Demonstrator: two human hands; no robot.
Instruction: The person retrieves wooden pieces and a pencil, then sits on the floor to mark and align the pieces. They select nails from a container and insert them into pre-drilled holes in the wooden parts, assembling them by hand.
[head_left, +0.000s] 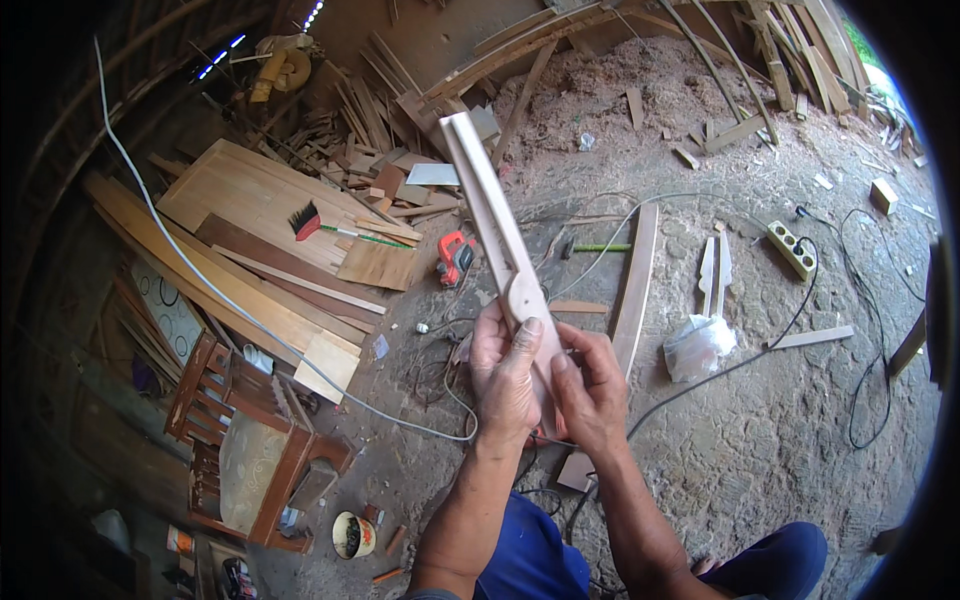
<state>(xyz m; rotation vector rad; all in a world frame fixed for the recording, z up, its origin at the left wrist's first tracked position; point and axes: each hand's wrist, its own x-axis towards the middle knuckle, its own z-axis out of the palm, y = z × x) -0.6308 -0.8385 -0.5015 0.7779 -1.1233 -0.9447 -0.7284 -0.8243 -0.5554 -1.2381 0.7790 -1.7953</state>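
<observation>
The carved wooden piece (pixel 500 235) looks stiff and fairly light for its length — a slim, pale length of shaped timber that should not flex, though its thin edges and narrow waist could chip or snap if knocked or levered hard. The safest hold is probably where it is taken now, at the broader lower end near the body, with the long upper part left free; its smooth sanded faces may be a little slick with dust. It is pale pinkish-tan, long and narrow, with a raised rib along one side, a squared top end and a curved swelling just above the hands. It is held up in front of the person, slanting up and to the left, well above the dirt floor (pixel 760 420). The left hand (pixel 505 375) is wrapped around its lower part with the thumb pressed on the front face, and the right hand (pixel 590 385) clasps it from the right, fingers curled about the lower edge — both closed on the wood. Below lie a curved plank (pixel 636 270), two small shaped slats (pixel 715 270), a crumpled plastic bag (pixel 698 345), a power strip (pixel 791 248) with black cables, a red power tool (pixel 455 256), a brush (pixel 306 221) on stacked boards (pixel 250 195), and a carved chair (pixel 245 430) at lower left.
</observation>
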